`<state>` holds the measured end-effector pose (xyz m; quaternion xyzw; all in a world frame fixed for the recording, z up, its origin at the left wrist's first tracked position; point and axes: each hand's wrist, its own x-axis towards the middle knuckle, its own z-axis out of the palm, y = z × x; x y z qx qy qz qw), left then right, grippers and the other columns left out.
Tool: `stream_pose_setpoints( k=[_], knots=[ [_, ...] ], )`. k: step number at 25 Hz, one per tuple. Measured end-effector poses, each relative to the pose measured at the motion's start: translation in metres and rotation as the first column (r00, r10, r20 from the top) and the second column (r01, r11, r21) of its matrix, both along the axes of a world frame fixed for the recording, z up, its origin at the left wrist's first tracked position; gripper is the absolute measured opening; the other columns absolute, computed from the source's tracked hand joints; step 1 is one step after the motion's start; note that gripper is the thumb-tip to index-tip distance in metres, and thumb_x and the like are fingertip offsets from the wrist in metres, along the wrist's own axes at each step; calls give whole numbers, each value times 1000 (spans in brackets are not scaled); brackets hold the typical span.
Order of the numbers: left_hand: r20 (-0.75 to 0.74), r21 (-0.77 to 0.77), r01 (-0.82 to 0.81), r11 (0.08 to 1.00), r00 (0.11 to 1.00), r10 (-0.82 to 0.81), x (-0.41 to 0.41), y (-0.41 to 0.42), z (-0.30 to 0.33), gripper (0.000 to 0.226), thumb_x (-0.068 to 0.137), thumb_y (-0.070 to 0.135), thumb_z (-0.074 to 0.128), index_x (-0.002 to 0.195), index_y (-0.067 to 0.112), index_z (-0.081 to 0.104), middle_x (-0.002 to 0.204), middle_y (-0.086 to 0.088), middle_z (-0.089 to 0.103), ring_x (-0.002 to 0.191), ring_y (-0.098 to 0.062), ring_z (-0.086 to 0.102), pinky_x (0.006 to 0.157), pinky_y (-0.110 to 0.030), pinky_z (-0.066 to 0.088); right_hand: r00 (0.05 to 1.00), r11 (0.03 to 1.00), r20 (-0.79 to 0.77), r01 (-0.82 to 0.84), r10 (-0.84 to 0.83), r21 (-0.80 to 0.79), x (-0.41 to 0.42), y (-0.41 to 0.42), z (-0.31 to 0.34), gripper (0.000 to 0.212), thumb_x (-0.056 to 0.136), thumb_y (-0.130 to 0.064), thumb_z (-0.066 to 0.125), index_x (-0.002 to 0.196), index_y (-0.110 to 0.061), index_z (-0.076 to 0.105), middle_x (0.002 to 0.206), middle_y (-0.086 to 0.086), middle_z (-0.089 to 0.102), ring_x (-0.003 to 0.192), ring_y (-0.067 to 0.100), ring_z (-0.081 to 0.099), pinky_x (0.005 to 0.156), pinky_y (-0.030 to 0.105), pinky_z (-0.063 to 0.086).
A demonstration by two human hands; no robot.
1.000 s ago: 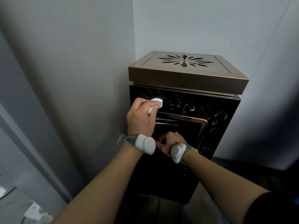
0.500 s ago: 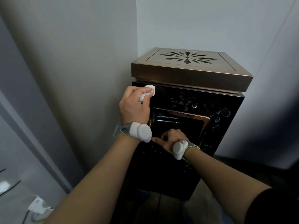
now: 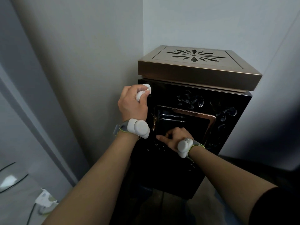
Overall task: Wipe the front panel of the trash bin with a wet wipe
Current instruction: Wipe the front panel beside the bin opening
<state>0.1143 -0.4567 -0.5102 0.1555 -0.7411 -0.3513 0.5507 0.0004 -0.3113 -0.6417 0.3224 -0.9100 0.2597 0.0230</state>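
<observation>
The trash bin stands in a room corner, with a glossy black front panel [image 3: 227,127] and a bronze lid [image 3: 194,73] with a star cutout. My left hand [image 3: 132,103] grips a crumpled white wet wipe [image 3: 142,91] and holds it against the panel's top left corner, just under the lid. My right hand [image 3: 175,137] rests at the lower edge of the bronze-framed opening [image 3: 209,117], fingers curled over its rim and thumb stretched left. Both wrists carry white sensor bands.
Grey walls close in on the bin at the left and behind. A dark surface [image 3: 259,163] lies to the right of the bin. At the lower left sit a glass edge [image 3: 13,181] and a white object [image 3: 45,200].
My left hand has carried the wipe up and left along the panel, from above the opening to the top left corner. The right hand has stayed on the opening's rim.
</observation>
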Motion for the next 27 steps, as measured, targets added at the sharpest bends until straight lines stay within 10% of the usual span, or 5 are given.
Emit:
stream_pose_setpoints(
  k=[27],
  knots=[
    [-22, 57, 13, 998, 1000, -12, -3, 1, 9, 2, 82, 22, 75, 84, 23, 75, 92, 6, 64, 77, -3, 56, 71, -16, 47, 1000, 1000, -9, 9, -9, 5, 0, 1, -1, 64, 56, -103, 33, 69, -49, 65, 57, -37, 56, 54, -3, 56, 45, 18, 36]
  ],
)
